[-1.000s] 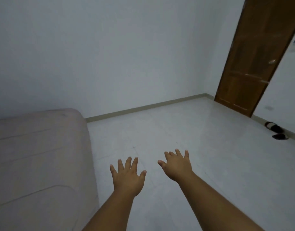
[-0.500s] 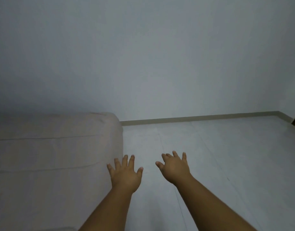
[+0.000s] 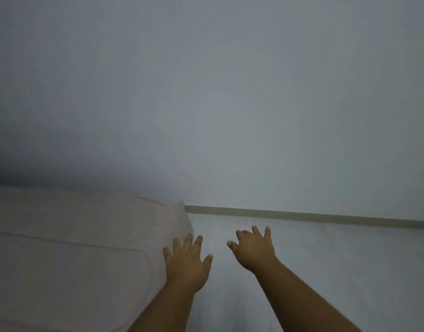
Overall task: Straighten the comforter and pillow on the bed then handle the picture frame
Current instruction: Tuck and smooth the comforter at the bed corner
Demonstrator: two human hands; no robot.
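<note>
Comforter [image 3: 74,255]: pale pinkish cloth covering the bed [image 3: 175,212] at scene left, running from the near edge back to the far wall. A stitched line or fold crosses it left to right, then curves down toward the near right. Its right edge drapes over the bed's side. It lies fairly flat, with slight rumpling at the far right corner. Pillow and picture frame: not in view.

Handling (judgement): soft and limp, light for its bulk, nothing fragile. It should drag and bunch rather than slide as one sheet. Best hold is the hem along the right edge, pinched through the full thickness at two points set apart, then drawn outward and laid flat. A one-point hold would likely only pucker it.

Left grip [image 3: 185,267]: palm down, fingers straight and spread, holding nothing. It sits at the comforter's draped right edge. Touching the cloth or just above it: cannot tell.

Right grip [image 3: 254,250]: to the right of the left, over the floor [image 3: 338,259], fingers loosely spread, thumb out, empty. It is apart from the bed.

Surroundings: pale floor, a dull baseboard [image 3: 302,215] along the foot of the far wall [image 3: 230,104], the wall plain grey-blue. Light is dim and fine detail is soft.
</note>
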